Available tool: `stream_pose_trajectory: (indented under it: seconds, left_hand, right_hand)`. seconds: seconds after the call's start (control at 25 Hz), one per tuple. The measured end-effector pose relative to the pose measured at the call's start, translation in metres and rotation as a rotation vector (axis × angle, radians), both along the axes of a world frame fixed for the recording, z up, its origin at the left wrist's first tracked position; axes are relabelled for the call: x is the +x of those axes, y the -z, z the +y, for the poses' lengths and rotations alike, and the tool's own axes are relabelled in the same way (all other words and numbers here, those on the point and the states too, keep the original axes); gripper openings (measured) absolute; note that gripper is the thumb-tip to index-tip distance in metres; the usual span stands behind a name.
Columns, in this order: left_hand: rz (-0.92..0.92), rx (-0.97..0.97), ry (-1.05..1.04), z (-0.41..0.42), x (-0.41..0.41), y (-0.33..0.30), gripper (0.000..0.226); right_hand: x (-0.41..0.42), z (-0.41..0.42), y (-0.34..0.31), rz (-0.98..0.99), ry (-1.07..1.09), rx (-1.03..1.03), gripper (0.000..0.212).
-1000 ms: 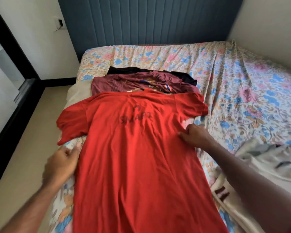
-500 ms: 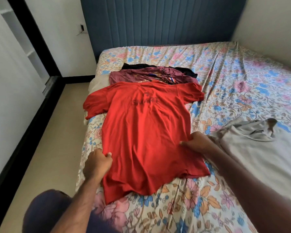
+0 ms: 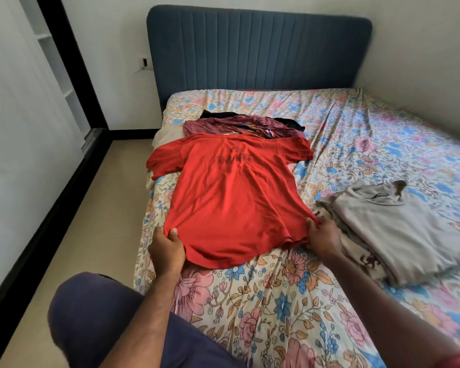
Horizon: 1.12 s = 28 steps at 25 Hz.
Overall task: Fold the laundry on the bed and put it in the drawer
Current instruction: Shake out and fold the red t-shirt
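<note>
We see a soft red T-shirt (image 3: 231, 195) spread flat along the bed's (image 3: 263, 309) left edge, hem rounded and slightly rippled. Our left hand (image 3: 168, 251) and right hand (image 3: 323, 237) each pinch a hem corner, having slid down from the shirt's sides half a second ago.

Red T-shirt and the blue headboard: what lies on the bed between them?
In the head view, a maroon garment and a black one beneath it lie just beyond the red T-shirt; then bare floral sheet up to the headboard.
</note>
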<state>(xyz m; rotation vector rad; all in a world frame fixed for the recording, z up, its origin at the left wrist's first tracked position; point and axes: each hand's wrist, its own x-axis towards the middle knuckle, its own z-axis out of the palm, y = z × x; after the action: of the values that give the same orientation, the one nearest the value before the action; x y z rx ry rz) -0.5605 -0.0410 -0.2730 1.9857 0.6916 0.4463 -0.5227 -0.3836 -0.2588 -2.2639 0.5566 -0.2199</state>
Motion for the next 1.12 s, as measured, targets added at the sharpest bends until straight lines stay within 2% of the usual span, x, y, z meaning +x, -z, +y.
stream_pose_trajectory:
  seconds: [0.12, 0.24, 0.28, 0.4, 0.48, 0.56, 0.64, 0.72, 0.84, 1.0, 1.08, 1.12]
  left_hand:
    - [0.082, 0.066, 0.062, 0.028, -0.006, 0.007, 0.021]
    - [0.268, 0.086, 0.182, 0.048, -0.011, 0.014, 0.015]
    - [0.326, 0.092, 0.191, 0.052, -0.012, 0.015, 0.018]
    - [0.393, 0.133, 0.108, 0.062, -0.008, 0.020, 0.038]
    - [0.351, 0.109, 0.082, 0.065, -0.002, 0.020, 0.048]
    - [0.329, 0.073, 0.078, 0.066, 0.005, 0.019, 0.053]
    - [0.283, 0.058, 0.080, 0.065, 0.012, 0.020, 0.054]
    - [0.216, 0.078, 0.080, 0.069, 0.025, 0.025, 0.050]
    - [0.142, 0.089, 0.119, 0.075, 0.061, 0.023, 0.037]
    - [0.233, 0.012, 0.058, 0.100, 0.136, 0.018, 0.023]
    - [0.260, -0.108, -0.007, 0.116, 0.178, 0.023, 0.031]
    - [0.282, -0.186, -0.042, 0.124, 0.197, 0.026, 0.042]
  right_hand:
    - [-0.006, -0.025, -0.005, 0.058, 0.007, -0.204, 0.029]
    - [-0.012, -0.043, 0.001, 0.129, -0.114, -0.527, 0.050]
    - [-0.013, -0.043, 0.002, 0.146, -0.139, -0.633, 0.050]
    - [-0.010, -0.024, -0.014, 0.067, -0.159, -0.840, 0.033]
    - [0.001, -0.002, -0.023, 0.000, -0.244, -0.860, 0.032]
    - [0.014, 0.030, -0.028, -0.041, -0.388, -0.830, 0.019]
    - [0.027, 0.068, -0.030, -0.046, -0.530, -0.765, 0.019]
    - [0.045, 0.108, -0.028, 0.001, -0.625, -0.718, 0.026]
    - [0.062, 0.157, -0.015, 0.020, -0.728, -0.756, 0.026]
    - [0.094, 0.226, -0.005, -0.055, -0.821, -0.687, 0.020]
    - [0.122, 0.258, -0.010, -0.074, -0.812, -0.625, 0.024]
    - [0.136, 0.271, -0.016, -0.068, -0.786, -0.595, 0.031]
